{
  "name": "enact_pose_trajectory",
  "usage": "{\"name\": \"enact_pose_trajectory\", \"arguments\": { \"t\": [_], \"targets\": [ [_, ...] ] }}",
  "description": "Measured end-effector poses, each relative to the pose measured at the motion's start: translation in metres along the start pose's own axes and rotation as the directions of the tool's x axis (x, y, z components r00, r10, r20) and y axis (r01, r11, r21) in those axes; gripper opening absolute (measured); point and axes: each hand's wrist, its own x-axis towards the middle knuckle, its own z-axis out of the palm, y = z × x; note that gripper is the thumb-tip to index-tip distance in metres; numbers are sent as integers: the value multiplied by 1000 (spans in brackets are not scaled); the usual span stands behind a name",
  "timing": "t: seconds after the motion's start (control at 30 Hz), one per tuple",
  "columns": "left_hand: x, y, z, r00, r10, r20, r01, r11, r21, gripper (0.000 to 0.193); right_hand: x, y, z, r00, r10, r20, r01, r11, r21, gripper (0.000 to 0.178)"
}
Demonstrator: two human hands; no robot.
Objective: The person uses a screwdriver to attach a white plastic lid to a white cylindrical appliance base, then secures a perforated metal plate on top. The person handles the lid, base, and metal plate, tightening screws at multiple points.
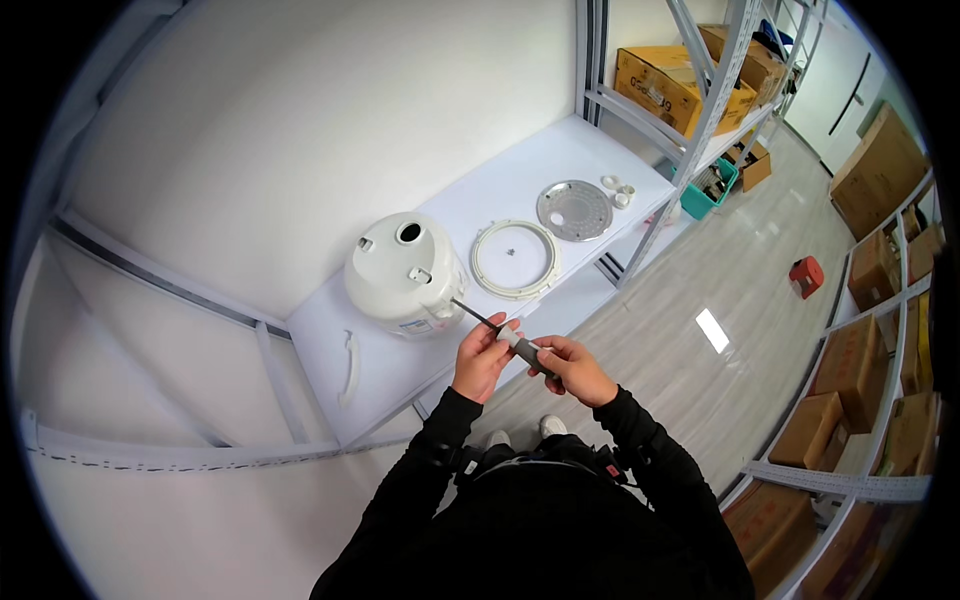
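Pinching a screwdriver [515, 341], left hand [482, 362] at collar [508, 335], right hand [570, 368] at handle [528, 351], beside the pot [400, 272], floor [655, 370] opening to its right past the shelf edge [611, 236].

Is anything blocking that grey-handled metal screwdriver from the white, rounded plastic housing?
Nothing visible. The left hand and right hand hold the grey-handled metal screwdriver, its shaft reaching toward the white, rounded plastic housing. The cream plastic ring lies clear to the right.

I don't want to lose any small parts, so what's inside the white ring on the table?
A cluster of small dark pieces lies on the table within the white ring, too small to identify; anything under its rim is hidden.
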Motion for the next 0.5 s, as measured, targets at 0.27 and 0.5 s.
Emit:
{"name": "enact_pose_trajectory", "arguments": {
  "t": [0.27, 0.5],
  "targets": [
    [5, 11, -4, 991, -62, -121, 61, 998, -13, 38, 2, 25, 10, 873, -436, -218, 370, 884, -287, 39],
    [18, 35, -27, 963, -5, -268, -24, 994, -106, 36, 2, 26, 17, 863, -457, -214, 392, 874, -287, 37]
  ]
}}
